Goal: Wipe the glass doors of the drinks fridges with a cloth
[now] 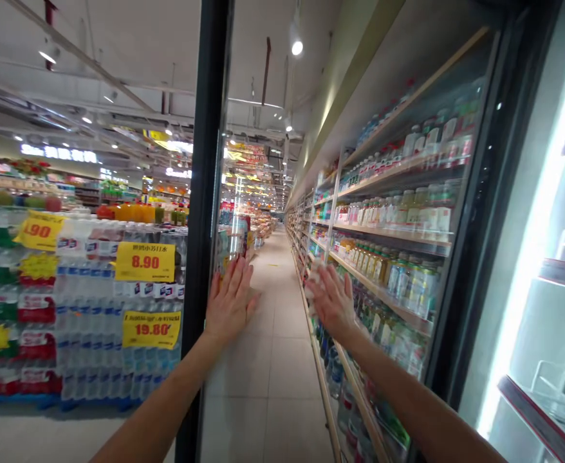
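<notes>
While both palms face the glass door (285,302) across the frame's middle, I seem to be working on its pane; the next move, I judge, calls for flat, even pressure. My left hand (231,299), fingers spread upward, is beside the black frame (204,161) left of centre. My right hand (334,299), right of centre, slants leftward, fingers uncurled by a pale patch (313,283) I cannot identify.

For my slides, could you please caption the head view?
Left hand and right hand open at a black-framed glass door, yellow price signs at left.
</notes>
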A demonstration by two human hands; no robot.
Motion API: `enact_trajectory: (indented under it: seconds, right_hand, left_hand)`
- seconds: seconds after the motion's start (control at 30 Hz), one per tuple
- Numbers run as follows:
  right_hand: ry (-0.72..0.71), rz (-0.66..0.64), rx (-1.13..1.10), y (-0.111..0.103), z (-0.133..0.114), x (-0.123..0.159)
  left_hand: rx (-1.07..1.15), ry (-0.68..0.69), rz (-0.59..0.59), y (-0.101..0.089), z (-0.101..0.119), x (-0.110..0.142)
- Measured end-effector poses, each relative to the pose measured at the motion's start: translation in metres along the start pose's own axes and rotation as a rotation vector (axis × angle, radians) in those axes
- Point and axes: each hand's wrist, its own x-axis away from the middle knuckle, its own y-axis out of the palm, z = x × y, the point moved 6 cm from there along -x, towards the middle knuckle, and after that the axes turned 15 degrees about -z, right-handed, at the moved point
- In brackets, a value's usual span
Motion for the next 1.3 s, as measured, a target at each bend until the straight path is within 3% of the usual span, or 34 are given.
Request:
enact_trajectory:
  seconds: [0.07, 0.13, 0.23, 0.3, 0.33, 0.43, 0.5, 0.6, 0.7, 0.77, 0.83, 0.9, 0.97, 1.0, 1.1, 1.17, 1.2, 1.3]
  right_hand:
    - [-0.161, -0.083, -0.003, 0.009, -0.013, 0.019]
    - [-0.153, -0.085, 0.012, 0.009, -0.006, 0.026]
    - [0.208, 0.060, 0.026, -0.005, 0.034, 0.020]
    - [0.346, 0.105, 0.014, -0.007, 0.041, 0.018]
    - [0.316, 0.088, 0.005, -0.004, 0.034, 0.018]
    - [0.029, -0.030, -0.019, 0.014, -0.012, 0.026]
    - [-0.027, -0.044, -0.022, 0.020, -0.022, 0.034]
    - [0.196, 0.044, 0.002, 0.010, 0.022, 0.044]
    - [0.537, 0.167, 0.012, -0.010, 0.082, 0.057]
    - [0.663, 0.216, -0.007, -0.016, 0.092, 0.063]
    - [0.563, 0.183, -0.027, -0.013, 0.074, 0.061]
    - [0.310, 0.069, -0.030, -0.003, 0.046, 0.055]
    - [0.156, -0.004, -0.002, 0.003, 0.038, 0.059]
    - [0.183, 0.007, 0.021, 0.001, 0.047, 0.064]
    - [0.582, 0.201, 0.054, -0.014, 0.098, 0.089]
    - [0.767, 0.272, 0.025, -0.016, 0.112, 0.103]
    - [0.751, 0.248, 0.005, -0.013, 0.108, 0.103]
    - [0.421, 0.028, -0.025, 0.005, 0.077, 0.094]
  left_hand:
    - [0.003, 0.001, -0.002, 0.001, 0.000, 0.000]
    - [0.015, 0.002, 0.000, 0.002, -0.001, 0.000]
    - [0.038, -0.003, 0.008, 0.004, -0.005, 0.000]
    - [0.056, -0.003, 0.018, 0.004, -0.005, -0.001]
    - [0.069, -0.011, 0.019, 0.004, -0.003, -0.002]
    - [0.109, -0.056, 0.034, 0.005, 0.014, -0.006]
    - [0.127, -0.048, 0.029, 0.008, 0.036, -0.008]
    - [0.134, -0.004, 0.023, 0.011, 0.066, -0.010]
    - [0.146, -0.016, 0.028, 0.012, 0.075, -0.009]
    - [0.152, -0.020, 0.018, 0.011, 0.075, -0.009]
    - [0.147, -0.023, 0.017, 0.010, 0.073, -0.008]
    - [0.143, -0.020, 0.022, 0.009, 0.072, -0.008]
    - [0.153, -0.020, 0.039, 0.007, 0.072, -0.008]
    - [0.159, -0.021, 0.044, 0.007, 0.072, -0.008]
    - [0.161, -0.021, 0.042, 0.009, 0.072, -0.008]
    - [0.139, -0.018, 0.031, 0.011, 0.072, -0.008]
    - [0.127, -0.016, 0.028, 0.012, 0.072, -0.008]
    - [0.112, -0.013, 0.030, 0.013, 0.071, -0.007]
